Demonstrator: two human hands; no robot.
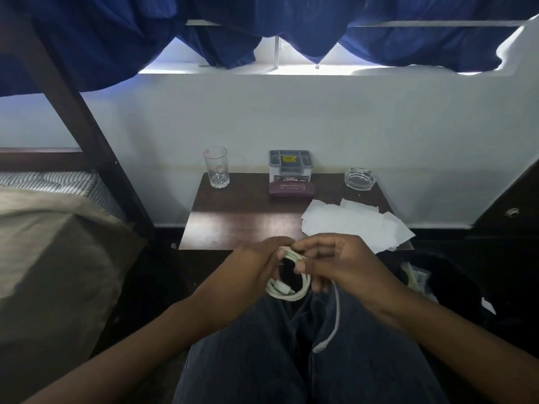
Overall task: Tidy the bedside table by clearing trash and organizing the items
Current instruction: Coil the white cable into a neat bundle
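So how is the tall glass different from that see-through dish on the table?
The drinking glass is tall and narrow; the ashtray is low and wide. The drinking glass stands at the back left corner of the bedside table, the ashtray at the back right. The drinking glass wears a small red sticker; the ashtray shows none. Both are clear glass and look empty.

The cable is white, the table dark brown, the glasses case purple, the curtain deep blue, and the mattress dark-and-white striped.
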